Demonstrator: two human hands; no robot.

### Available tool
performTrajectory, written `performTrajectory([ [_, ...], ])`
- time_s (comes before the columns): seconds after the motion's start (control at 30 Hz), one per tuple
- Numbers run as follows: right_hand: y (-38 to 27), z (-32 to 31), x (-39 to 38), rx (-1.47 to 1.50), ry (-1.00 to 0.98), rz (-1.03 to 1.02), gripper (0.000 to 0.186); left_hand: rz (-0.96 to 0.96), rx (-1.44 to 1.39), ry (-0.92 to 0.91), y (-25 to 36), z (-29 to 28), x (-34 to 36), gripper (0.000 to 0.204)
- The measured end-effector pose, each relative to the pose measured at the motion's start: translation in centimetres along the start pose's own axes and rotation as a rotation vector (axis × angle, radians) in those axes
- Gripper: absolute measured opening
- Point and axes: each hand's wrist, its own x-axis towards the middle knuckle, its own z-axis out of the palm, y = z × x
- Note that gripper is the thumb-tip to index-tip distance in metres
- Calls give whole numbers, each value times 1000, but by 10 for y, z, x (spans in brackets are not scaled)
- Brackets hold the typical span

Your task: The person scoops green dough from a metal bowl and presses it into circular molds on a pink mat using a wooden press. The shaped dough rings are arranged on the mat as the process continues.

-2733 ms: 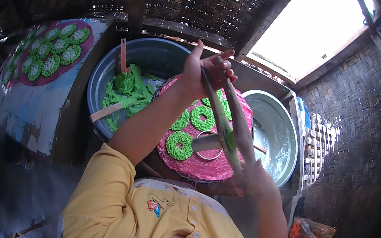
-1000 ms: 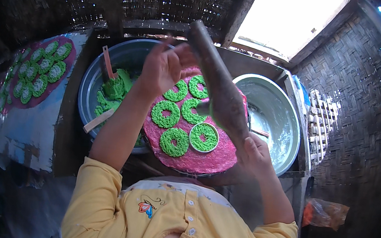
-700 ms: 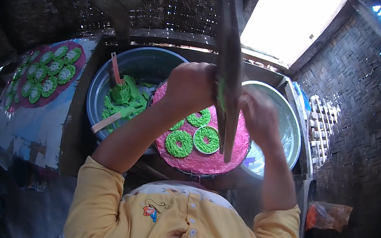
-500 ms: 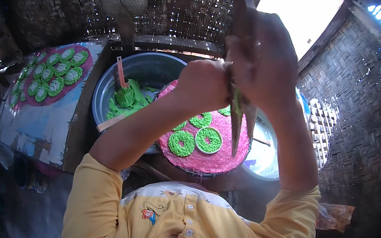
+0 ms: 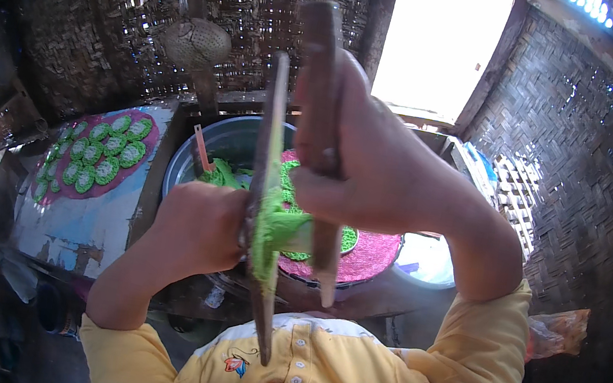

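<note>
The left hand (image 5: 204, 226) is gripping the board (image 5: 258, 177), the right hand (image 5: 363, 152) the bar (image 5: 323, 131) just beside it; both are running lengthwise, nearly parallel, over the tray (image 5: 377, 255), dough (image 5: 266, 241) showing between.

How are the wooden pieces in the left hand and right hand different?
The left piece in the left hand has green dough along it; the right piece in the right hand looks mostly bare. The left piece reaches lower in the picture, while the right piece reaches higher. Both are long, brownish and roughly upright.
</note>
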Motion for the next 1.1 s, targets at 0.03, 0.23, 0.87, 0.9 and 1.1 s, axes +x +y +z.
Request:
performTrajectory([
  [0.03, 0, -6, -2, 104, 3, 126, 61, 32, 6, 131, -9, 1, -13, 32],
  [0.23, 3, -29, 2, 473, 855, 11, 38, -397, -1025, 357, -100, 15, -71, 26],
  [0.87, 52, 473, 233, 497, -260, 681, 43, 79, -1574, 1286, -381, -25, -285, 39],
  [0.9, 66, 488, 232, 443, -336, 820, 44, 57, -1575, 1289, -393, -20, -289, 40],
  [1.1, 111, 479, 217, -8, -490, 939, 33, -55, -1469, 1368, -454, 25, -298, 45],
])
